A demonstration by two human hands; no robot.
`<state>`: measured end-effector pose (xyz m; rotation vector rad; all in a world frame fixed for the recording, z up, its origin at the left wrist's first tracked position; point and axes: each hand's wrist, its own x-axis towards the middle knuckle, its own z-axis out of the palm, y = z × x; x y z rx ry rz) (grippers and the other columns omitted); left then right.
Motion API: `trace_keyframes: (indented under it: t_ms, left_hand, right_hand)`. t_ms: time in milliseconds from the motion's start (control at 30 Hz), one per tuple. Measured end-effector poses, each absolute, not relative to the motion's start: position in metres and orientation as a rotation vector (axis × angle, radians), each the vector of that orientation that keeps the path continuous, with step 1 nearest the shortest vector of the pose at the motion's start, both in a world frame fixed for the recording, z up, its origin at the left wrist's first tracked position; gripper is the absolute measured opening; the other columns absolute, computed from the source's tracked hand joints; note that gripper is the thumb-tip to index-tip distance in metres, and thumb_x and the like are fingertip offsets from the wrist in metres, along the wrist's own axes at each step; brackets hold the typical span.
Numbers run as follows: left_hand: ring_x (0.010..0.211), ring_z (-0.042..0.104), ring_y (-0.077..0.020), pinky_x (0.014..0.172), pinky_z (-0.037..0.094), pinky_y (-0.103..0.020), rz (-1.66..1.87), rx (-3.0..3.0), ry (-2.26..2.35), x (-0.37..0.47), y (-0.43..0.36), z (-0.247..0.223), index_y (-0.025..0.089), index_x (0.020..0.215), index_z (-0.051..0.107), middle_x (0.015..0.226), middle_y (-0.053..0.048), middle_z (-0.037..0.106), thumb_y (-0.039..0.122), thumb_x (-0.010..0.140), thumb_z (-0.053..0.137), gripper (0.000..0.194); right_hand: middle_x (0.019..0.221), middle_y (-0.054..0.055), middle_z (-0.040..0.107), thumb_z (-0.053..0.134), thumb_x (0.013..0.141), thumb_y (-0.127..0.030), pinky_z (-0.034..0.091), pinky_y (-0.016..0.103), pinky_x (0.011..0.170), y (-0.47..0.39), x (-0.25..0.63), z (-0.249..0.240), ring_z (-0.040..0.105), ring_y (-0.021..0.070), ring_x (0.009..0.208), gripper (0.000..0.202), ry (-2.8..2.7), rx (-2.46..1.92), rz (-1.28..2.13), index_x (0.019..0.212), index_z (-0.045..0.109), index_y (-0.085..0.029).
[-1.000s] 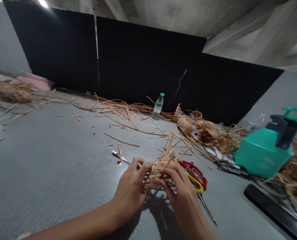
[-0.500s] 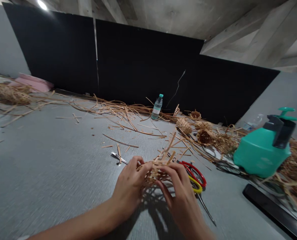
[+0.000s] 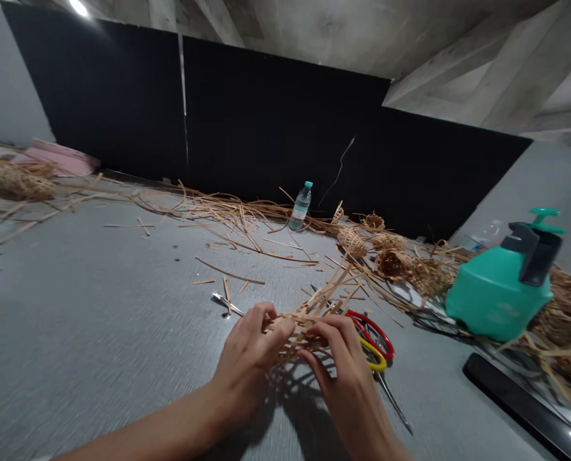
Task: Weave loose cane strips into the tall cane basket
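Left hand (image 3: 247,352), right hand (image 3: 347,362) holding weave (image 3: 299,330) between them; strip ends (image 3: 339,280) jutting forward. Scissors (image 3: 386,346) beside right hand. Bottle (image 3: 299,208) standing near wall (image 3: 266,121).

Weaving workshop, by the look of it. Gray worktop (image 3: 122,307) littered with loose strips (image 3: 237,214), small woven baskets (image 3: 351,243) toward the back, part-woven piece (image 3: 301,333) up front, red and yellow tool handles (image 3: 382,333) just beside it, green pump sprayer (image 3: 497,291) on the right. Black partition (image 3: 266,121) behind, bare concrete ceiling (image 3: 305,32) and beams (image 3: 506,77) overhead: rough, utilitarian space.
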<state>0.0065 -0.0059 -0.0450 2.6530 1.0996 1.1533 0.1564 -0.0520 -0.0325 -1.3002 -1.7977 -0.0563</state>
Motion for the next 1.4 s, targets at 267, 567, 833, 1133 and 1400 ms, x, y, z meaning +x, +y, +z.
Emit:
trace_keyframes:
  t_ms: [267, 567, 833, 1133, 1400]
  left_hand:
    - [0.081, 0.048, -0.0182, 0.068, 0.045, -0.032, 1.099, 2.622, 1.164, 0.008, -0.006, -0.046, 0.026, 0.106, 0.045, 0.094, -0.003, 0.043, 0.006, 0.073, 0.05, 0.038]
    - [0.084, 0.048, -0.0197, 0.069, 0.046, -0.033, 1.127, 2.636, 1.168, 0.006, -0.005, -0.042, 0.025, 0.112, 0.039, 0.099, -0.006, 0.041, 0.002, 0.071, 0.048, 0.048]
    - [0.089, 0.047, -0.0206, 0.073, 0.045, -0.034, 1.171, 2.633, 1.141, 0.006, -0.005, -0.043, 0.025, 0.118, 0.035, 0.103, -0.006, 0.041, 0.0, 0.071, 0.048, 0.055]
    - [0.082, 0.046, -0.0181, 0.068, 0.044, -0.031, 1.103, 2.58, 1.121, 0.004, -0.005, -0.043, 0.036, 0.123, 0.034, 0.098, -0.004, 0.04, -0.001, 0.07, 0.047, 0.066]
    - [0.08, 0.047, -0.0184, 0.067, 0.044, -0.032, 1.096, 2.613, 1.151, 0.004, -0.003, -0.043, 0.037, 0.121, 0.04, 0.096, -0.004, 0.04, 0.001, 0.073, 0.046, 0.06]
  right_hand:
    - [0.094, 0.008, 0.048, 0.048, 0.083, -0.014, 0.05, 0.039, 0.072, -0.054, 0.158, -0.028, 0.055, 0.0218, 0.085, 0.016, -1.832, -1.339, -0.079, 0.098, 0.047, -0.02]
    - [0.092, 0.008, 0.051, 0.057, 0.079, -0.02, 0.047, 0.042, 0.073, -0.057, 0.16, -0.023, 0.053, 0.0235, 0.085, 0.027, -1.77, -1.412, -0.242, 0.102, 0.042, -0.019]
    - [0.103, 0.013, 0.049, 0.055, 0.08, -0.024, 0.046, 0.046, 0.078, -0.056, 0.161, -0.021, 0.05, 0.0269, 0.097, 0.03, -1.78, -1.402, -0.389, 0.107, 0.043, -0.017]
    - [0.096, 0.011, 0.053, 0.052, 0.081, -0.023, 0.049, 0.042, 0.073, -0.05, 0.165, -0.029, 0.055, 0.0254, 0.091, 0.023, -1.78, -1.312, -0.318, 0.102, 0.047, -0.017]
    - [0.093, 0.01, 0.053, 0.051, 0.082, -0.02, 0.049, 0.04, 0.074, -0.055, 0.159, -0.024, 0.056, 0.0233, 0.088, 0.021, -1.813, -1.38, -0.303, 0.101, 0.046, -0.016]
